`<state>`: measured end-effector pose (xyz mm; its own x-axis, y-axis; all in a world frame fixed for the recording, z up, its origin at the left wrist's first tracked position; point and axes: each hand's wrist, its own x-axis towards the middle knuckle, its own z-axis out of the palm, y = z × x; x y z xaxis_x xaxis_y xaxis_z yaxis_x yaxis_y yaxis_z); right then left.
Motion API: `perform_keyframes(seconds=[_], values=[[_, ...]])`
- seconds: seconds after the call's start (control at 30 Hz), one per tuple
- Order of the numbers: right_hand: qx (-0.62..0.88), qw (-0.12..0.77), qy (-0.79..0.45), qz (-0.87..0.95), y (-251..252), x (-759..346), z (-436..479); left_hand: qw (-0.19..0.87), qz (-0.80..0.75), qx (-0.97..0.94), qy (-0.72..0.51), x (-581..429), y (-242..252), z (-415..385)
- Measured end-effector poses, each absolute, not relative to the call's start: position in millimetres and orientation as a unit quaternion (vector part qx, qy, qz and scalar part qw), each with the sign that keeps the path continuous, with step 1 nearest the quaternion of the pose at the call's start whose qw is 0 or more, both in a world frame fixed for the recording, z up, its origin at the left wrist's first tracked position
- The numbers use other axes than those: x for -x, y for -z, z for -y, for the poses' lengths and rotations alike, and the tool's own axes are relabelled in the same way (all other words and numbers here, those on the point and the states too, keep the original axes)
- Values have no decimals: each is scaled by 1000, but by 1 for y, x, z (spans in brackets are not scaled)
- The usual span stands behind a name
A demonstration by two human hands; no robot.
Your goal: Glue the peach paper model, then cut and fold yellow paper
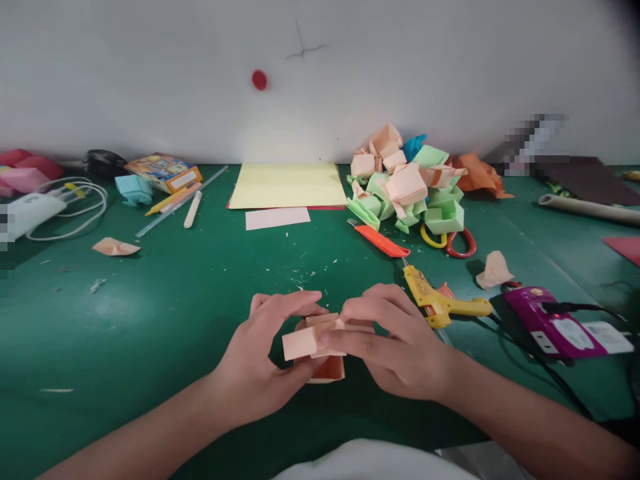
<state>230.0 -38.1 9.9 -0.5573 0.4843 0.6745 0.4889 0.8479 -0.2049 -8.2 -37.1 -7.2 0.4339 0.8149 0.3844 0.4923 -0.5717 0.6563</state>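
Note:
A small folded peach paper piece (pixel 300 343) with box-like parts is held between my two hands, low over the front of the green table. My left hand (pixel 267 357) closes on it from the left, its thumb pressed along the lower edge and its fingers behind. From the right, my right hand (pixel 400 343) grips the top of the same piece with bent fingers. Below the left thumb an orange-brown inner side shows. The fingers hide much of the folds.
Behind my hands stand a yellow glue gun (pixel 435 300), an orange cutter (pixel 380 240) and a pile of folded paper pieces (pixel 407 187). Yellow sheets (pixel 287 185) lie by the wall. A purple power strip (pixel 555 323) with cables sits at right; pencils and a glue stick (pixel 193 210) lie left.

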Motion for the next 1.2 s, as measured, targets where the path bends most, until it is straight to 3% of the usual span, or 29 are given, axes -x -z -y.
perform_keyframes(seconds=[1.2], values=[[266, 381, -40, 885, -10, -229, 39, 272, -385, -801, -370, 9, 9, 38]])
